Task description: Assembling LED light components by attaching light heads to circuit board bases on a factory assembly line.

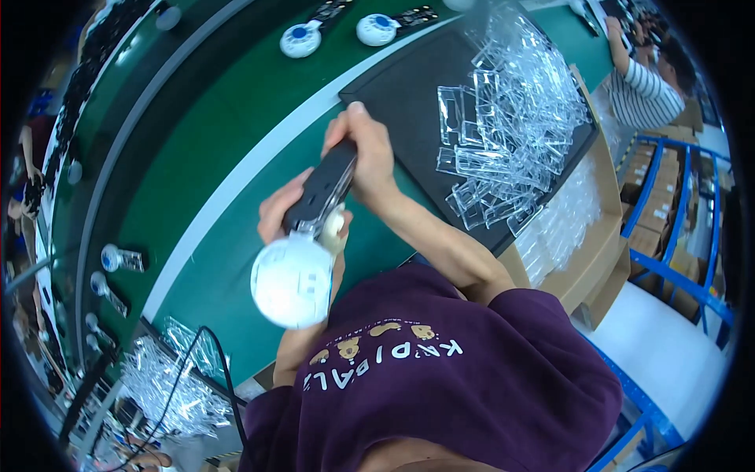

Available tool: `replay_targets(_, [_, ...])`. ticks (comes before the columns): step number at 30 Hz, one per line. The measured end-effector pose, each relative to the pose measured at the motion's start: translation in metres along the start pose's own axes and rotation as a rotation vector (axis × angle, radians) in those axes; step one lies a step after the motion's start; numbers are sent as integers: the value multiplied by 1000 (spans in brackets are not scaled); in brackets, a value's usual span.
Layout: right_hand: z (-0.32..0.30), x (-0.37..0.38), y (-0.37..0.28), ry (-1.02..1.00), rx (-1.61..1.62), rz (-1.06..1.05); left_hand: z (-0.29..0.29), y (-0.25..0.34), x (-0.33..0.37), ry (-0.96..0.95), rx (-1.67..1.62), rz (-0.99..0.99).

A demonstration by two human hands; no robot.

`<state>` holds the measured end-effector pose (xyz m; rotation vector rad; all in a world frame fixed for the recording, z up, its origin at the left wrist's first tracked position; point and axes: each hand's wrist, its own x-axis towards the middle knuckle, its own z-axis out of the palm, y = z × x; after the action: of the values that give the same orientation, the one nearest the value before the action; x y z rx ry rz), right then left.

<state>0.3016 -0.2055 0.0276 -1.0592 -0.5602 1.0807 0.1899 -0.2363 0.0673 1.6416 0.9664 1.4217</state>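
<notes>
In front of my chest I hold a device with a round white head [292, 282] and a long black body [321, 187], tilted so the head points down toward me. My left hand [281, 211] is closed around the body near the head, with something pale on its thumb side. My right hand [373, 157] grips the far end of the body, its fingers wrapped over the edge. The white head hides part of my left wrist. To the right of my right hand, clear plastic covers [511, 118] lie heaped on a black mat [417, 110].
Similar white-headed devices lie on the green conveyor belt [212, 118], including one with a blue centre [301, 38]. A cardboard box [602, 252] holds more clear pieces at right. Another clear heap [177, 385] sits lower left, near a black cable [224, 362]. A person in a striped shirt [646, 94] is far right.
</notes>
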Motion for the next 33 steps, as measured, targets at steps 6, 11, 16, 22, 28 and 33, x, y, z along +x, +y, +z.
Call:
replay_targets(6, [-44,31,-25,-228,-561,-23,-22,-71,76,119,-341,-677])
replay_targets(11, [-157,62,-70,-604,-1777,-580,-130,-202,157,213,-152,-762])
replay_targets(16, [-213,70,-76,-932,-1898,-699,-176,-253,169,166,537,-866])
replay_targets(22, [-220,85,-76,-970,-1818,-549,-64,-169,152,-81,762,-625])
replay_targets(28, [-153,61,-92,-478,-1247,-18,35,-218,161,27,-144,-904])
replay_targets(33, [-124,39,-82,-420,-1061,-164,17,-174,159,189,280,-509])
